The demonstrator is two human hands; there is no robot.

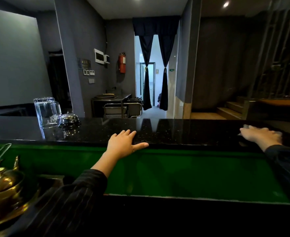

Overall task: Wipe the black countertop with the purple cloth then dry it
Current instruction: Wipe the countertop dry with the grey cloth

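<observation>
The glossy black countertop [183,130] runs across the middle of the head view. My left hand [123,144] rests flat on its near edge at the centre, fingers spread, holding nothing. Far to the right, my right hand [260,135] presses palm-down on a cloth [245,126] lying on the counter. Only greyish-purple edges of the cloth peek out beyond the fingers; the rest is hidden under the hand.
An upturned glass pitcher [46,112] and a silver service bell [69,119] stand on the counter's left part. A brass kettle [4,183] sits at the lower left, below the counter. A green panel [192,171] drops below the near edge.
</observation>
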